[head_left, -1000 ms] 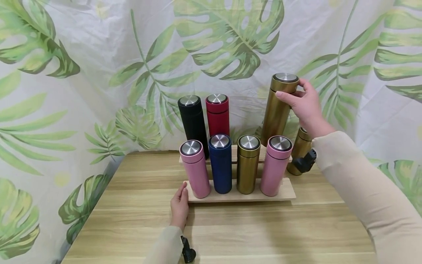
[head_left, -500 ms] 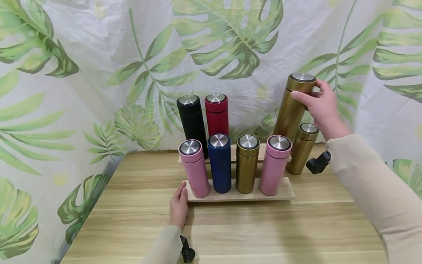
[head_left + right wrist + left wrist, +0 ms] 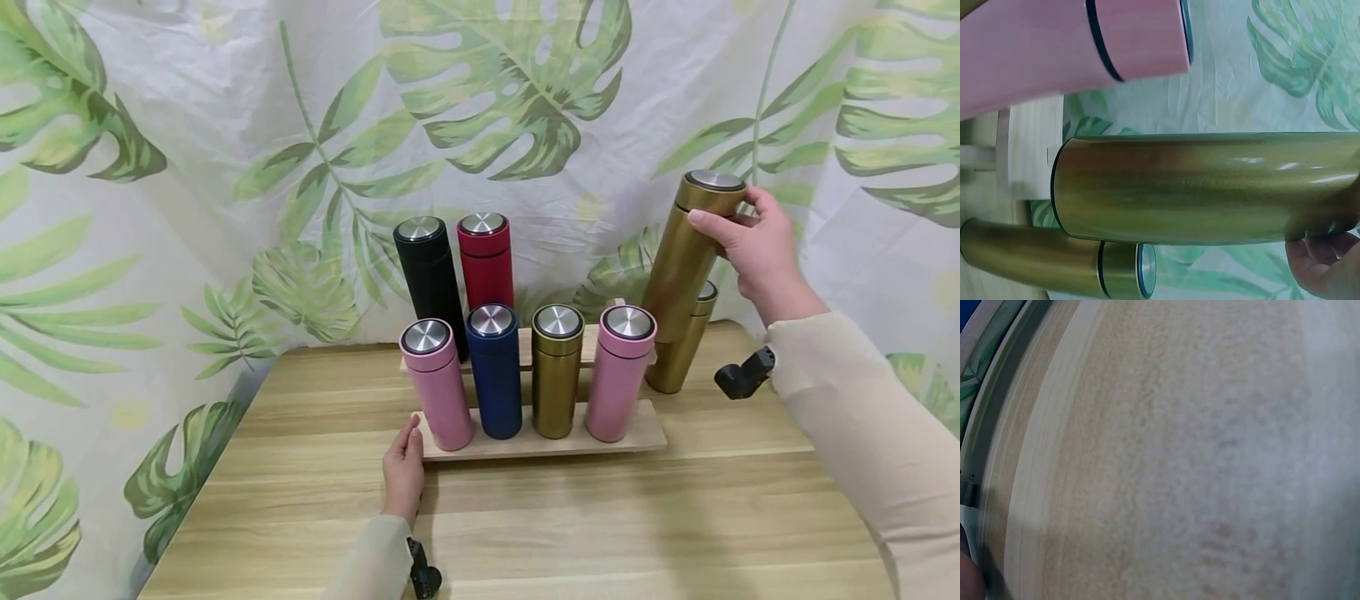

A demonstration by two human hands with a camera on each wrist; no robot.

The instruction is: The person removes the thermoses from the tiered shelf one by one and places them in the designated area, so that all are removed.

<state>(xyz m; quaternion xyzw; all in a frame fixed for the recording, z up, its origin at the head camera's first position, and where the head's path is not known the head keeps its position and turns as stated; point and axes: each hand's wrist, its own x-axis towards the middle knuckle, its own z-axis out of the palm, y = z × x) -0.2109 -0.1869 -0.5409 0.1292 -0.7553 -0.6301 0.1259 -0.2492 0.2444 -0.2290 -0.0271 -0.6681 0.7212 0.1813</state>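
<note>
My right hand grips a gold thermos flask by its upper part, thumb in front. The flask hangs tilted in the air at the rack's right end, its lower part overlapping a smaller gold flask that stands on the table behind it. In the right wrist view the held flask lies across the middle, near fingertips. My left hand touches the left end of the two-level wooden rack with fairly straight fingers; its wrist view shows mostly blurred wood.
On the front level stand a pink flask, a blue flask, a gold flask and another pink flask. A black flask and a red flask stand behind. A leaf-patterned cloth hangs behind the table.
My right hand has carried the gold flask to the right, from above the rack's back level to beyond its right end. My left hand has stayed at the rack's left end.
</note>
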